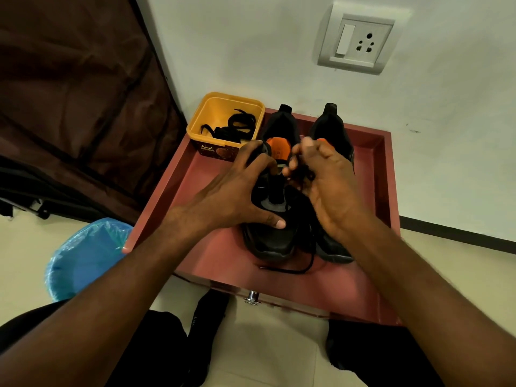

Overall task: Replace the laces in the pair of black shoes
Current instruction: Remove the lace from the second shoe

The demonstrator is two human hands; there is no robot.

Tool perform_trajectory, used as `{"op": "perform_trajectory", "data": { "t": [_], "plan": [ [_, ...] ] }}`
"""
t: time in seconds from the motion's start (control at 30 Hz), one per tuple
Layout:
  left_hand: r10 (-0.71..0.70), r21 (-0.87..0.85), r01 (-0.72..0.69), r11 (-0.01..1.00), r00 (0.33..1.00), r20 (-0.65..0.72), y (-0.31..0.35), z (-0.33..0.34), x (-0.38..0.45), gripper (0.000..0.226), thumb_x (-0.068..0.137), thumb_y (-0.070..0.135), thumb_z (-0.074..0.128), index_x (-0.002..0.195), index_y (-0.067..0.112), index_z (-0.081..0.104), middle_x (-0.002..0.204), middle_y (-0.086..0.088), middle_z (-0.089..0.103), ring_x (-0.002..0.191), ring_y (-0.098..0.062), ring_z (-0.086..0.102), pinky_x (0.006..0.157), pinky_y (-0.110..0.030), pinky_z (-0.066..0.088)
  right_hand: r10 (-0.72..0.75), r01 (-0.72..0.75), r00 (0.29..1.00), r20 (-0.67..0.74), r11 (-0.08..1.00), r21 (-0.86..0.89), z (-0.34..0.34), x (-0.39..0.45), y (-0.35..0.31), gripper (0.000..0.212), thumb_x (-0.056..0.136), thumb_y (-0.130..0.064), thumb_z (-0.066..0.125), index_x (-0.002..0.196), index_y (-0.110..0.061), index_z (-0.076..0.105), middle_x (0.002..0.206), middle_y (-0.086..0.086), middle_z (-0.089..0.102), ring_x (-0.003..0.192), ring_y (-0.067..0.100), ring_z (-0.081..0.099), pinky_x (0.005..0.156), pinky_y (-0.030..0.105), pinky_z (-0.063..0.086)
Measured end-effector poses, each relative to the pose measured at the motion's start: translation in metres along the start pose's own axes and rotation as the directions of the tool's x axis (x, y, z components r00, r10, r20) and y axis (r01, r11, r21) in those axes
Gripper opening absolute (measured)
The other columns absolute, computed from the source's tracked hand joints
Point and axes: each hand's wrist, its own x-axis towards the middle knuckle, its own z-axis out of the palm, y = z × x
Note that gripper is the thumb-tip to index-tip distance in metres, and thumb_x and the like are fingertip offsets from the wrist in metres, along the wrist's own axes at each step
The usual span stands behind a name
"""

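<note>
Two black shoes with orange insoles stand side by side in a reddish drawer [374,174], toes toward me. My left hand [237,191] grips the left shoe [268,241] across its upper, thumb pressed on the toe side. My right hand [326,180] pinches a black lace [300,174] above that shoe's tongue. A loose lace end [290,270] trails onto the drawer floor in front of the toes. The right shoe [332,127] is largely hidden behind my right hand. More black laces [234,127] lie coiled in a yellow tub [206,113] at the drawer's back left corner.
The drawer stands against a white wall with a switch and socket plate [357,40]. A bin lined with a blue bag [83,255] sits left of the drawer. A dark brown fabric cover [72,88] fills the upper left. My knees are below the drawer's metal knob [252,297].
</note>
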Motion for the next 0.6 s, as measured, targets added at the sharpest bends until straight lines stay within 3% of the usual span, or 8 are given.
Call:
{"op": "perform_trajectory", "data": {
  "t": [0.03, 0.1, 0.13, 0.2, 0.3, 0.4, 0.47, 0.6],
  "plan": [
    [-0.001, 0.008, 0.001, 1.0, 1.0, -0.003, 0.0, 0.0, 0.0, 0.103, 0.054, 0.069, 0.091, 0.136, 0.035, 0.039, 0.165, 0.012, -0.001, 0.133, -0.024, 0.048, 0.083, -0.036, 0.06, -0.143, 0.139, 0.99, 0.017, 0.919, -0.368, -0.001, 0.0, 0.003, 0.013, 0.104, -0.026, 0.061, 0.101, -0.018, 0.071, 0.085, -0.003, 0.068, 0.084, 0.01, 0.068, 0.084, 0.023, 0.055],
    [0.0, 0.017, 0.0, 1.0, 1.0, -0.002, 0.0, 0.0, 0.0, 0.107, 0.055, 0.069, 0.09, 0.141, 0.032, 0.038, 0.165, 0.011, 0.0, 0.133, -0.023, 0.048, 0.081, -0.032, 0.058, -0.268, 0.301, 0.945, 0.186, 0.496, -0.814, 0.0, 0.002, 0.009, 0.013, 0.099, -0.021, 0.068, 0.111, -0.019, 0.074, 0.098, -0.008, 0.062, 0.084, 0.005, 0.059, 0.079, 0.016, 0.048],
    [0.003, 0.017, -0.003, 1.0, 1.0, -0.003, 0.0, 0.0, 0.001, 0.107, 0.055, 0.068, 0.09, 0.141, 0.031, 0.039, 0.165, 0.01, 0.001, 0.132, -0.022, 0.049, 0.08, -0.032, 0.058, -0.226, 0.314, 0.942, 0.248, 0.334, -0.888, 0.0, 0.003, 0.012, 0.019, 0.099, -0.021, 0.069, 0.117, -0.018, 0.073, 0.107, -0.006, 0.058, 0.086, 0.005, 0.053, 0.075, 0.014, 0.044],
    [0.007, 0.021, -0.007, 1.0, 1.0, -0.007, 0.001, 0.0, 0.001, 0.105, 0.055, 0.068, 0.09, 0.139, 0.03, 0.04, 0.165, 0.009, 0.002, 0.129, -0.021, 0.051, 0.08, -0.033, 0.06, -0.128, 0.282, 0.957, 0.261, 0.198, -0.939, 0.004, 0.001, 0.016, 0.025, 0.1, -0.02, 0.066, 0.124, -0.016, 0.068, 0.119, 0.0, 0.053, 0.091, 0.008, 0.046, 0.068, 0.013, 0.034],
    [0.005, 0.024, -0.005, 1.0, 1.0, -0.005, 0.002, -0.002, 0.001, 0.101, 0.054, 0.067, 0.091, 0.135, 0.031, 0.042, 0.165, 0.009, 0.002, 0.126, -0.021, 0.052, 0.075, -0.027, 0.057, -0.104, 0.23, 0.971, 0.217, 0.135, -0.964, 0.008, 0.001, 0.009, 0.018, 0.098, -0.016, 0.066, 0.116, -0.015, 0.067, 0.106, 0.001, 0.059, 0.091, 0.015, 0.056, 0.072, 0.023, 0.037],
    [0.015, 0.036, -0.015, 0.999, 1.0, -0.008, 0.003, -0.001, 0.002, 0.097, 0.053, 0.067, 0.091, 0.129, 0.031, 0.043, 0.165, 0.009, 0.003, 0.125, -0.022, 0.052, 0.069, -0.022, 0.053, -0.078, 0.206, 0.977, 0.196, 0.154, -0.966, 0.009, 0.002, 0.002, 0.01, 0.097, -0.008, 0.062, 0.105, -0.012, 0.067, 0.088, 0.001, 0.063, 0.081, 0.019, 0.062, 0.067, 0.03, 0.045],
    [0.015, 0.047, -0.014, 0.999, 1.0, -0.011, 0.004, -0.001, 0.002, 0.096, 0.053, 0.067, 0.091, 0.129, 0.03, 0.044, 0.165, 0.008, 0.004, 0.126, -0.023, 0.052, 0.071, -0.027, 0.057, -0.022, 0.181, 0.983, 0.181, 0.252, -0.951, 0.01, 0.001, 0.002, 0.012, 0.098, -0.004, 0.06, 0.106, -0.011, 0.063, 0.091, 0.003, 0.064, 0.079, 0.017, 0.061, 0.067, 0.034, 0.052],
    [-0.004, 0.047, 0.004, 0.999, 1.0, -0.012, 0.005, -0.004, 0.002, 0.092, 0.053, 0.067, 0.091, 0.125, 0.031, 0.046, 0.164, 0.007, 0.006, 0.128, -0.026, 0.05, 0.077, -0.039, 0.061, 0.103, 0.05, 0.988, 0.119, 0.513, -0.857, 0.006, 0.002, 0.0, 0.026, 0.105, -0.005, 0.048, 0.122, -0.01, 0.066, 0.113, 0.006, 0.068, 0.098, 0.02, 0.067, 0.087, 0.043, 0.06]
  ]
}}
